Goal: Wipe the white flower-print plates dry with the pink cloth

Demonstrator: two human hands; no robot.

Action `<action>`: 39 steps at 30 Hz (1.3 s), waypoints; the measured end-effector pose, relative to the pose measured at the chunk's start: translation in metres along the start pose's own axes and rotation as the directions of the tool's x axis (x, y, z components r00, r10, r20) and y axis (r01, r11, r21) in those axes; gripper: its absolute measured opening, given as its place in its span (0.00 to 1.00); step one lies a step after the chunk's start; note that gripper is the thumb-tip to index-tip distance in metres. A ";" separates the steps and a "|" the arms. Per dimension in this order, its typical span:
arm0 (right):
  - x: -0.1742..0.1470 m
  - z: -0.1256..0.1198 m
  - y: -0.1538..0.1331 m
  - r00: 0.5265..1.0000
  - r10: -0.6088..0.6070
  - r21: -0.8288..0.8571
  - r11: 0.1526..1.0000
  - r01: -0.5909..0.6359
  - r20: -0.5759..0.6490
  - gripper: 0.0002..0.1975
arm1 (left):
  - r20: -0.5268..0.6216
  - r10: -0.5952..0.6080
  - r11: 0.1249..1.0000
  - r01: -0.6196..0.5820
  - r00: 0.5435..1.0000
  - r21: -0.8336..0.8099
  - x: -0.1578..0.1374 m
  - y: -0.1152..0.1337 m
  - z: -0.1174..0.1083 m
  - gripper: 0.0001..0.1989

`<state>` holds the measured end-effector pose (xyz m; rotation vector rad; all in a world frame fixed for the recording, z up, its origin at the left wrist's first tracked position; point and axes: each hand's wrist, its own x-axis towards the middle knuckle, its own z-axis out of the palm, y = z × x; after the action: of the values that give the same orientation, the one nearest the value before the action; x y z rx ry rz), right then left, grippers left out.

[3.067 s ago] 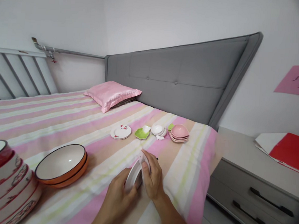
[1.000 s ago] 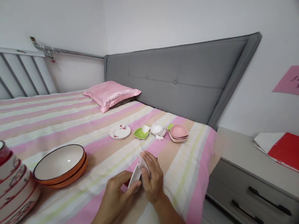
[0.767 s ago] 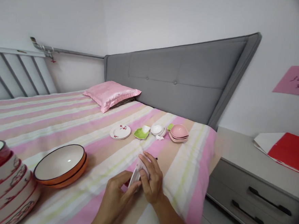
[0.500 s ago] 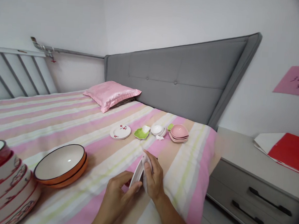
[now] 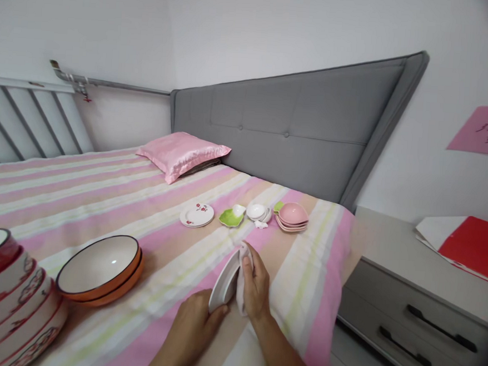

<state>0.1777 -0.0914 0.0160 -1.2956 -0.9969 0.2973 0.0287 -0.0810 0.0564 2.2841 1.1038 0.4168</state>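
A white plate (image 5: pixel 222 284) is held on edge above the striped bedspread, tilted, with its underside toward the left and its far side partly hidden. My left hand (image 5: pixel 196 319) is closed on its lower left rim, the thumb lying on the near side. Against the plate's right edge my right hand (image 5: pixel 255 287) presses a pale cloth (image 5: pixel 242 289), which hangs down below the fingers. Beyond the hands lie a flowered plate stack (image 5: pixel 197 215), a green leaf-shaped dish (image 5: pixel 231 218), small white dishes (image 5: pixel 257 212) and stacked pink dishes (image 5: pixel 293 215).
Two nested orange bowls (image 5: pixel 99 270) sit to the left, beside a tall stack of red-and-white bowls (image 5: pixel 7 306). A pink pillow (image 5: pixel 183 153) rests near the grey headboard (image 5: pixel 290 122). At the right stands a grey nightstand (image 5: pixel 419 307) with a red folder (image 5: pixel 477 249).
The plate has turned so more of its face shows, and the right hand with the cloth has shifted slightly right and up along the rim. The other dishes have stayed put.
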 end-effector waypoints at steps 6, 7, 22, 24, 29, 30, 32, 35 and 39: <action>0.001 0.000 0.004 0.998 0.064 0.047 0.997 -0.063 -0.008 0.21 | -0.051 0.029 0.999 -0.028 0.998 0.019 -0.001 0.001 -0.009 0.12; 0.001 0.000 0.004 0.998 0.066 0.046 0.997 -0.066 -0.006 0.21 | -0.053 0.040 0.998 -0.037 0.998 0.049 -0.001 0.001 -0.010 0.12; 0.001 -0.001 0.001 0.996 0.083 0.022 0.996 -0.083 0.026 0.20 | -0.215 0.104 0.970 -0.147 0.971 -0.194 -0.003 0.009 -0.022 0.10; 0.000 -0.001 0.000 0.997 0.068 0.012 0.998 -0.069 0.034 0.20 | -0.221 0.083 0.953 -0.142 0.972 -0.269 -0.003 0.010 -0.022 0.10; -0.001 -0.002 -0.004 0.996 0.050 -0.025 0.999 -0.048 0.072 0.20 | -0.201 0.083 0.930 -0.148 0.976 -0.335 -0.005 0.012 -0.024 0.07; -0.002 -0.002 -0.005 0.996 0.033 -0.036 0.999 -0.030 0.081 0.20 | -0.201 0.088 0.935 -0.150 0.976 -0.322 -0.005 0.013 -0.024 0.07; -0.002 -0.002 -0.006 0.995 -0.023 -0.064 0.998 0.029 0.096 0.20 | -0.195 0.101 0.943 -0.156 0.976 -0.293 -0.004 0.015 -0.023 0.10; -0.003 -0.002 -0.008 0.984 -0.130 -0.107 0.984 0.143 0.122 0.20 | -0.182 0.087 0.945 -0.139 0.979 -0.296 -0.002 0.015 -0.022 0.12; -0.006 -0.005 -0.015 0.945 -0.266 -0.150 0.943 0.296 0.189 0.20 | -0.177 0.042 0.934 -0.101 0.983 -0.342 -0.001 0.011 -0.021 0.13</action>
<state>0.1729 -0.1031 0.0271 -1.2805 -1.3610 0.0980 0.0242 -0.0798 0.0798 2.0034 0.9377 0.7815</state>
